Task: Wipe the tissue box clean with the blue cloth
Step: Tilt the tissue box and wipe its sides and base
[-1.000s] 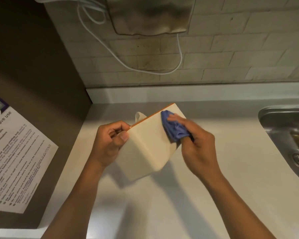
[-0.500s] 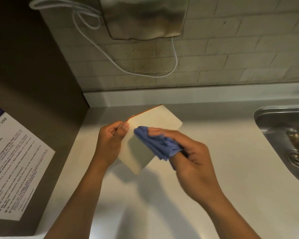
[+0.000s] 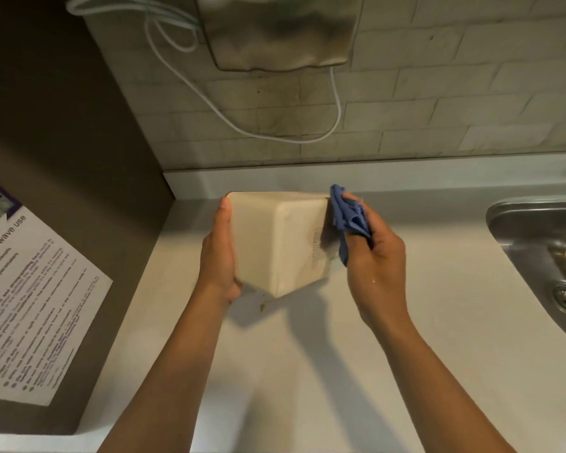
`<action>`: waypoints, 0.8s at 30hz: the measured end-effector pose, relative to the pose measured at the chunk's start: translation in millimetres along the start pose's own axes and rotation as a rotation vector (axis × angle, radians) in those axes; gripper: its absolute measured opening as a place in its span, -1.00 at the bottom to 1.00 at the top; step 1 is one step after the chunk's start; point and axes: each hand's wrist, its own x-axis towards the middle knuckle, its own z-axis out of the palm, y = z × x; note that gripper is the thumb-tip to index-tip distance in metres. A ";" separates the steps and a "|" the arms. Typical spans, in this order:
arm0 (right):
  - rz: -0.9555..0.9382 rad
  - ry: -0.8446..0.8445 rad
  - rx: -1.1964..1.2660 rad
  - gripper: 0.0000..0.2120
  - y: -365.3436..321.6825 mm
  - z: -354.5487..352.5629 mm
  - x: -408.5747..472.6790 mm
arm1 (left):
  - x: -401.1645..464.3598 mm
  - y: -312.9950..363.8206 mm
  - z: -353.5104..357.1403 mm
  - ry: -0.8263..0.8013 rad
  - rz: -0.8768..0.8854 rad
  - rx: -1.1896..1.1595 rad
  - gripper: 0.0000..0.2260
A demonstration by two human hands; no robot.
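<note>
A cream tissue box (image 3: 275,240) is held tilted above the white counter (image 3: 307,371), one corner pointing down. My left hand (image 3: 218,253) grips its left side, thumb up along the edge. My right hand (image 3: 376,256) holds a bunched blue cloth (image 3: 348,217) against the box's right face, beside a small printed label. The box's opening is hidden from view.
A steel sink (image 3: 543,250) lies at the right edge. A metal dispenser (image 3: 281,31) and a white cable (image 3: 242,125) hang on the tiled wall behind. At the left stands a dark appliance side with a printed microwave notice (image 3: 30,305).
My left hand has turned the box so two plain faces show and the orange edge is gone. The cloth has moved from the box's front face to its right side.
</note>
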 end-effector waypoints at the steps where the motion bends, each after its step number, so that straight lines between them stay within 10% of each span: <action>1: -0.022 -0.008 -0.007 -0.51 -2.8 6.3 -5.5 | 0.0 -1.7 2.1 0.028 -0.011 -0.011 -0.29; 17: -0.571 -0.321 -0.235 -0.61 13.4 18.1 -79.4 | 3.6 -1.5 11.0 0.138 -0.036 -0.116 -0.47; 24: -0.317 -0.173 -0.187 -0.60 55.8 -14.3 -99.1 | 6.2 10.6 1.2 0.130 -0.020 -0.130 -0.52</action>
